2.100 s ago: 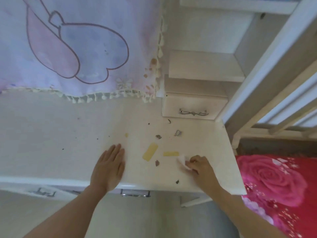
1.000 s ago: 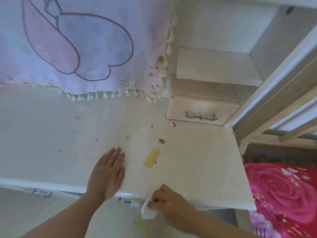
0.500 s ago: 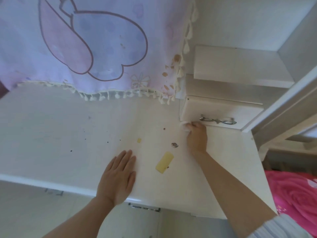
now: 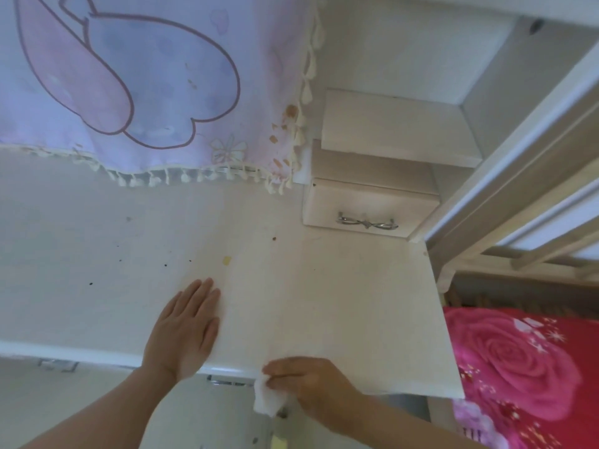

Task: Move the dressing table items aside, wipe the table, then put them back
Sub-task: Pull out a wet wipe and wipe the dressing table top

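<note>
The left hand (image 4: 183,332) is lying open and flat on the table (image 4: 356,319). The right hand (image 4: 308,384) is pinching a white tissue (image 4: 269,401) at its near edge.

White dressing table (image 4: 340,303). Yellow scrap (image 4: 226,260) mid-top; dark specks (image 4: 166,264) scattered toward left edge; brown crumb (image 4: 274,238) near small drawer box (image 4: 366,205) at back right corner. Left hand (image 4: 184,332) flat by front edge; right hand (image 4: 308,380) pinching white wipe (image 4: 267,400) over front edge.

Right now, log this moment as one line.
phase: wiping | left hand flat on white dressing table | right hand pinches crumpled white wipe at front edge
</note>
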